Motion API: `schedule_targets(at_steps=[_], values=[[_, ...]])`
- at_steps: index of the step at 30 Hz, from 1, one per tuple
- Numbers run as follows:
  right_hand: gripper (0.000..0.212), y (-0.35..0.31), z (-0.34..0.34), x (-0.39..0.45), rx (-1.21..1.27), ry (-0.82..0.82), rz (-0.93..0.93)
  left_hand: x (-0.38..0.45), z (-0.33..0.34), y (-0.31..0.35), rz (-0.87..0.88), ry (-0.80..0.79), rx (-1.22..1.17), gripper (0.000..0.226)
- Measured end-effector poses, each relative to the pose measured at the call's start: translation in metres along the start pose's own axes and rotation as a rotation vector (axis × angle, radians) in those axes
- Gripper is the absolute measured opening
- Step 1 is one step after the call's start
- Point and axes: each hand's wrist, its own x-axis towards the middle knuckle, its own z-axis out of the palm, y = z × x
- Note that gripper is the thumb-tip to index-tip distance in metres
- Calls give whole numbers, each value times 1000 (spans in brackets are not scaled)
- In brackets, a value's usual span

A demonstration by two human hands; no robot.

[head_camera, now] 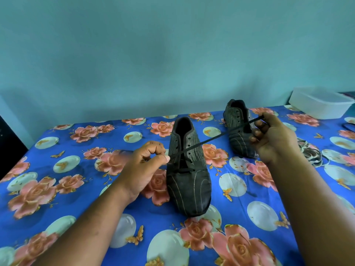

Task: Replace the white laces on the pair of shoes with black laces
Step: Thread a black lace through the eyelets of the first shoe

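I see the left hand (143,166) and right hand (272,138) each pinching the black lace (209,140), taut above the near shoe (189,175) mid-table, second shoe (239,127) toward the far right edge.

Two dark shoes and one black lace on the flowered cloth

The near shoe (189,169) points toward the camera, black lace (211,140) threaded through its lowest eyelets and stretched tight above it; the far shoe (239,127) stands unlaced.

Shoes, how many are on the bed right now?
2: the near shoe lies at centre between the hands, partly laced in black; the far shoe sits behind the right hand, partly hidden by it.
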Motion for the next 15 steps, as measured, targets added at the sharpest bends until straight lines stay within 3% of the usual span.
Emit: schedule_targets(at_steps=[4,8,11,15], values=[[9,8,15,-19,-92,-116,-9,0,-1,-6,13,80,150,24],[13,20,41,-60,-223,-422,-11,2,3,-5,396,201,480,38],[15,31,54,-91,-295,-683,-7,-2,13,3,456,181,444,41],[27,46,62,-111,-345,-829,-107,-5,22,9,453,150,391,44]])
